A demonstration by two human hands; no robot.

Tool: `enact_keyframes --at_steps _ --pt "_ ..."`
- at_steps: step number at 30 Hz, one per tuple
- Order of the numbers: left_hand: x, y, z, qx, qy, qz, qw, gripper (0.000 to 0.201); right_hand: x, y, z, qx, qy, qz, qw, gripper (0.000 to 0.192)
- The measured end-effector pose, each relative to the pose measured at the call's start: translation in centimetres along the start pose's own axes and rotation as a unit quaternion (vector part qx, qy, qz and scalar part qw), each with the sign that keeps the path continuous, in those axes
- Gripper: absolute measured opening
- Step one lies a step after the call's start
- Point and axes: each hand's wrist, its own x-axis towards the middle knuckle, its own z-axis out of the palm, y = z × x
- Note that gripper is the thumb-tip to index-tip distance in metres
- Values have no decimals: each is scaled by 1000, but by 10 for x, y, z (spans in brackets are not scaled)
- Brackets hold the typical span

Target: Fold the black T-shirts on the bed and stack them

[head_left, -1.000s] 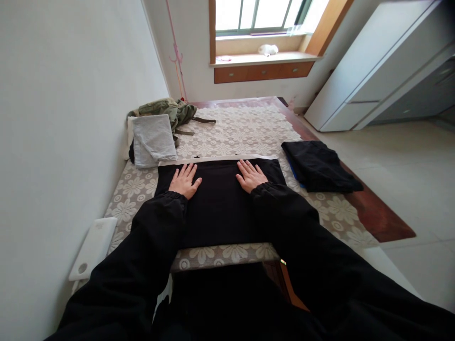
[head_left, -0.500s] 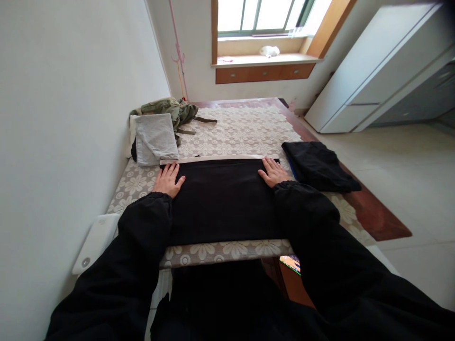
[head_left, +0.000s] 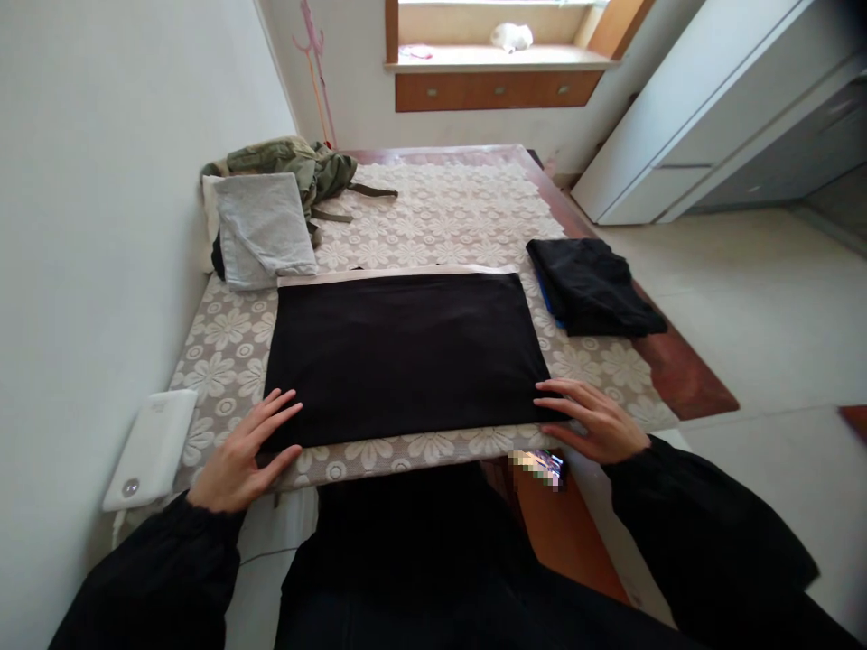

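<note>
The black cloth [head_left: 406, 357] lies flat in the middle of the counter [head_left: 461, 208], on the flowered lace cover, a wide rectangle whose long axis runs left to right across the view. Its pale band sits along the far edge; its near edge lies just short of the counter's near edge.

Both hands are at that near edge, one at each corner. The left hand [head_left: 240, 456] lies palm down at the near left corner, fingers [head_left: 275, 411] spread wide and flat, tips resting on the cloth's corner, nothing pinched. The right hand [head_left: 600, 422] mirrors it at the near right corner, fingers [head_left: 552, 390] straight and loosely spread, pointing left, tips touching the cloth's edge, holding nothing either.

So the cloth stretches away from both hands towards the far side, and neither hand is nearer than the other: each has its own corner, with the whole long near edge between them.

Around it: a folded dark garment [head_left: 589, 289] just right of the cloth, a folded grey cloth [head_left: 261, 230] and a green bundle [head_left: 291, 162] at the far left, and a white box [head_left: 149, 447] on the near left beside the wall.
</note>
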Motion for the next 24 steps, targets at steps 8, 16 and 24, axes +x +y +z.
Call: enact_keyframes --at_steps 8,16,24 --pt "-18 -21 -13 99 90 138 981 32 -2 0 0 -9 91 -105 990 26" --pt "-11 -19 -15 114 86 143 979 26 7 -2 -6 20 106 -36 994 21" --pt "-14 -20 0 119 91 41 988 17 13 7 -6 12 86 -3 996 16"
